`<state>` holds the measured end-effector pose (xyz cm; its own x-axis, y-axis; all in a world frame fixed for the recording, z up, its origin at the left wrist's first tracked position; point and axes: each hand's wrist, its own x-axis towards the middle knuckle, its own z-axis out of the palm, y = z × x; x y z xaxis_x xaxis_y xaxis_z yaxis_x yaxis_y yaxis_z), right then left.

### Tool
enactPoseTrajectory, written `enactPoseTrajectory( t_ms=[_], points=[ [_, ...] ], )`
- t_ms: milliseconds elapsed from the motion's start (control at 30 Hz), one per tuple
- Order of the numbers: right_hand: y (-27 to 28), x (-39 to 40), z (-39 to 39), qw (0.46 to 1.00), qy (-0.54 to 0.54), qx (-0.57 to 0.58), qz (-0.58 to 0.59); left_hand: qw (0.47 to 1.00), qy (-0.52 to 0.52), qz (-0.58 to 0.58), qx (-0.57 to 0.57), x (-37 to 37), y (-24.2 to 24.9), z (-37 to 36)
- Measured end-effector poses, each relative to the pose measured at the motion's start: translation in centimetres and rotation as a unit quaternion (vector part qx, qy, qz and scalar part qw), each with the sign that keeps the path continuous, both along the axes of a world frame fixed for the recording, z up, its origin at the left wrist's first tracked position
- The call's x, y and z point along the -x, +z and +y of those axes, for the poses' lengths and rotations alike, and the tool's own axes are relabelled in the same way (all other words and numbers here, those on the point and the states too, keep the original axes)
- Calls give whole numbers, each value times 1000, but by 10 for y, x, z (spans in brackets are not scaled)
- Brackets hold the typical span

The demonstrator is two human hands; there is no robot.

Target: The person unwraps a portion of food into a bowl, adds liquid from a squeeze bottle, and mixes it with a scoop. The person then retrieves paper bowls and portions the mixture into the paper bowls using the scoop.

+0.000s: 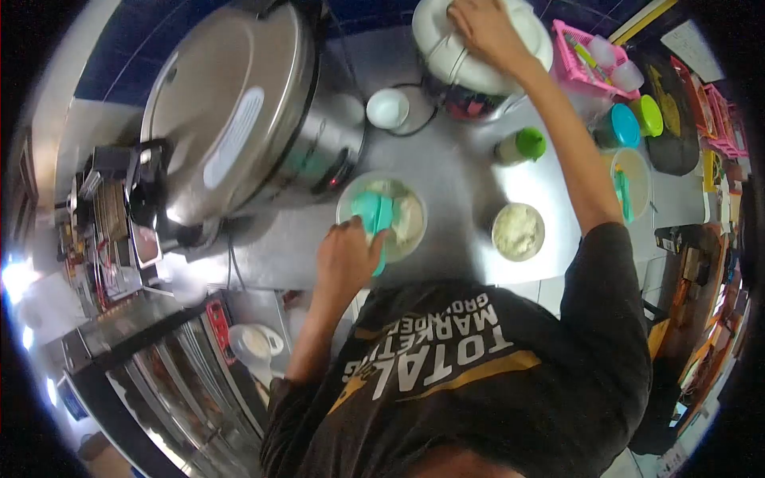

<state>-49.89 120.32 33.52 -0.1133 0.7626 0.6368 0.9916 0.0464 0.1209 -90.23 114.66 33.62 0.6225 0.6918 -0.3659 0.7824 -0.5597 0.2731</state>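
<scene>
Left hand (344, 256): fingers curled shut around the handle of a teal rice paddle (374, 219). The paddle's broad flat blade lies over a shallow bowl (351, 199) on the steel counter (454, 171), directly in front of the person. The bowl has a pale rim and holds white lumps of rice; the paddle covers its left half.

Right hand (484, 30): arm stretched far forward, palm down, fingers bent over the top of a white rice cooker (510, 56) at the back of the counter. Whether it grips a handle or only presses the lid cannot be told. The cooker has a rounded white lid with a dark patterned body beneath.

Around these: a small bowl of rice (518, 231) to the right of the first bowl, near the counter edge. A bottle with a green cap (522, 145) behind it. A small white cup (388, 107) between the white cooker and a large steel cooker (239, 119) with closed lid at left. A pink basket (575, 68) right of the white cooker.
</scene>
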Motion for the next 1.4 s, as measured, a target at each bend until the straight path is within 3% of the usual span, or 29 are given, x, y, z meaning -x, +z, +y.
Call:
enactPoseTrajectory(
  t_ms=[67, 100, 167, 200, 233, 300, 400, 567, 633, 700, 833, 967, 1000, 1067, 1200, 1267, 1400],
  points=[
    [22, 42, -25, 995, -48, -87, 19, 999, -23, 28, 10, -2, -29, -4],
    [8, 64, -39, 983, -45, -105, 141, 998, -47, 48, 15, -1, -40, -6],
    [-1, 139, -90, 963, -63, 37, 260, 994, -95, 39, -38, 6, -63, 4],
    [-12, 179, -116, 946, -132, 109, 275, 985, -146, 41, -84, 12, -66, 6],
    [-28, 203, -137, 876, -150, 281, 363, 985, -148, 36, -87, 15, -52, 11],
    [-60, 235, -163, 835, -158, 338, 405, 970, -205, 40, -126, 25, -6, 14],
    [-94, 262, -178, 798, -164, 287, 503, 959, -261, 24, -104, 25, 5, 13],
    [-115, 283, -173, 809, -181, 207, 519, 937, -343, 14, -69, 6, -31, 17],
    [-112, 287, -173, 826, -165, 156, 517, 924, -357, 104, -83, -2, -47, 10],
    [-113, 286, -171, 831, -179, 160, 502, 945, -310, 93, -51, -4, -65, 26],
    [-106, 283, -172, 833, -183, 172, 493, 979, -190, 75, 5, 2, -36, 46],
    [-107, 282, -172, 829, -185, 184, 495, 978, -196, 58, 36, 7, 25, 52],
    [-106, 281, -171, 826, -181, 184, 501, 979, -192, 58, 36, 11, 20, 53],
    [-108, 284, -172, 821, -170, 189, 511, 937, -326, 124, -27, 22, 6, 52],
    [-110, 282, -171, 823, -165, 186, 511, 929, -338, 138, -60, 22, 9, 42],
    [-110, 283, -172, 817, -167, 185, 520, 926, -332, 178, -18, 12, 18, 42],
    [-118, 287, -170, 816, -172, 175, 523, 929, -333, 158, -28, 18, -12, 34]
  ],
)
